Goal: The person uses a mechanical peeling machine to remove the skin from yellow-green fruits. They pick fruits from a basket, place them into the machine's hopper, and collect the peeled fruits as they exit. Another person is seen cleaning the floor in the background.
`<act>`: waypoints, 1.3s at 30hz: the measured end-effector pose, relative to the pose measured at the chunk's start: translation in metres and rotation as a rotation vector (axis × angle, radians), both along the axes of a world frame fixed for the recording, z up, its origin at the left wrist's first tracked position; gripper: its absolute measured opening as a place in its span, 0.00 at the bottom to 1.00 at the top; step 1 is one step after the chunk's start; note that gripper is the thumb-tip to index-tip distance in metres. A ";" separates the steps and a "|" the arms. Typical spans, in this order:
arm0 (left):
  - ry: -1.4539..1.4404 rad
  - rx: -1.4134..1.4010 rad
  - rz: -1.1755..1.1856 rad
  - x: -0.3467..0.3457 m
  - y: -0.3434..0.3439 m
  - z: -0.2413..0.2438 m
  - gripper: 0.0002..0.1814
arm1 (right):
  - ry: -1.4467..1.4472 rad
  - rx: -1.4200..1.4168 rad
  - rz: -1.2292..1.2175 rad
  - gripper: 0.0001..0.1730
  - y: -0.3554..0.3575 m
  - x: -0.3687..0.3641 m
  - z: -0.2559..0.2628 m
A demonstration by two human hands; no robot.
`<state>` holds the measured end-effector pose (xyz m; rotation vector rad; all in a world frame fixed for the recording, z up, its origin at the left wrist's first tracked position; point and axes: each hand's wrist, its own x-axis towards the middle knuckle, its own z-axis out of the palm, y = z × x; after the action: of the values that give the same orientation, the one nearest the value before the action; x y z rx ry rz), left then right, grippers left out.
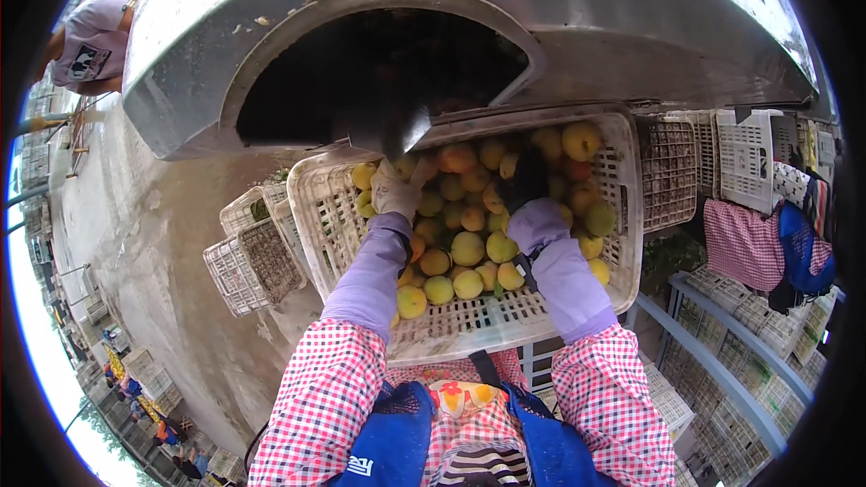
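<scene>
Before me a white slatted plastic crate (467, 335) is partly filled with round yellow, green and reddish fruit, probably peaches (467, 248). My left hand (394, 191), in a pale work glove, reaches among the fruit at the crate's upper left. Across from it, my right hand (525, 181) wears a dark glove and rests among the fruit at the upper right. The fruit and gloves hide most fingertips, so whether either hand grips a fruit is unclear. Just beyond the crate, a metal machine housing (595, 61) has a dark curved opening (385, 74), its lower lip close above my left hand.
Stacked crates (254, 264) stand on the wet concrete floor (169, 270) at left. More crates (670, 172) and a blue metal railing (731, 358) are at right, with cloths (744, 237) draped over a crate. One person (91, 47) stands at upper left; several others are farther off.
</scene>
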<state>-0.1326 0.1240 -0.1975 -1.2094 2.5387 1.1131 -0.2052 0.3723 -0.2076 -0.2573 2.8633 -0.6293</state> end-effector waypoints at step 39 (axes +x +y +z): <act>0.774 1.046 0.183 0.106 -0.032 0.305 0.43 | 0.625 -0.480 0.265 0.42 -0.150 0.036 0.264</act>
<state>-0.0269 0.0919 0.1076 -0.7571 1.5774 2.8288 -0.1695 0.2227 0.0561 -1.0520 3.0837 -1.3740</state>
